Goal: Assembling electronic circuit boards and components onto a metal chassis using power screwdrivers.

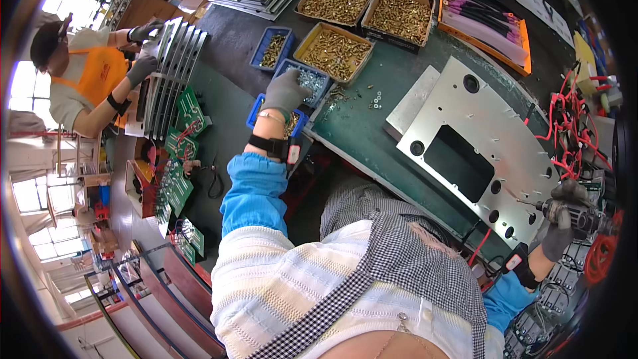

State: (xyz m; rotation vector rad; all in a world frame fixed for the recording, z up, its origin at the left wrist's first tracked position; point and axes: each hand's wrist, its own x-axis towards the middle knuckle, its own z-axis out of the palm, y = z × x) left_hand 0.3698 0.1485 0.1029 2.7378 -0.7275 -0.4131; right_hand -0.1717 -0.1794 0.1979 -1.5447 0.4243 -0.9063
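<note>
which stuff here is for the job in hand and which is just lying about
Seems part of the job: power driver in the right hand, metal panel, small silver parts by the left hand.

Seems just lying about: green circuit boards, black cables, red wires.

At eleven o'clock on my screen, the left hand (287,92) wears a gray glove (282,98). Its wrist has a thin bracelet (269,116) and a black band (266,145). At eight o'clock I see a puffy, bright blue sleeve (252,189). At four o'clock, the right hand (558,234) has a gray glove too, another black band (526,271) and another blue sleeve (508,299). Toward seven o'clock I see a knitted top (262,279) with soft white, yellow and blue stripes. At five o'clock there's a black-and-white checked apron (438,282) and a thin necklace (403,322).
</note>
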